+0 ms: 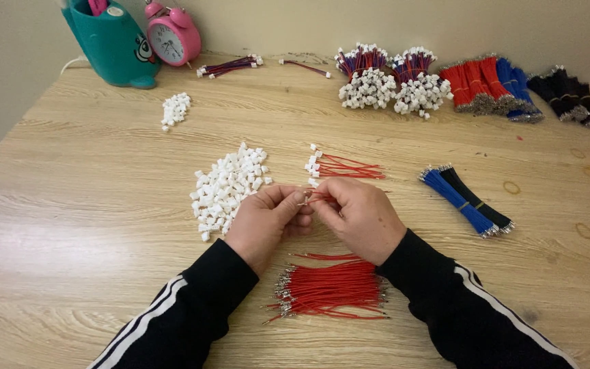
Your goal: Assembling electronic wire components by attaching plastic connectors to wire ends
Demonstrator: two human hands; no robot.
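My left hand (268,219) and my right hand (360,215) meet at the table's middle, fingertips pinched together on a thin red wire (314,197) and what seems a small white connector between them; the connector itself is mostly hidden. Left of my hands lies a heap of small white plastic connectors (230,184). Just beyond my hands lie a few red wires with white connectors fitted (339,167). Under my wrists sits a loose bundle of red wires with metal ends (329,288).
A blue and black wire bundle (466,198) lies to the right. Along the back edge: finished wire bunches (390,78), red, blue and black bundles (513,85), a small connector pile (175,109), a teal holder (112,42), a pink alarm clock (171,37).
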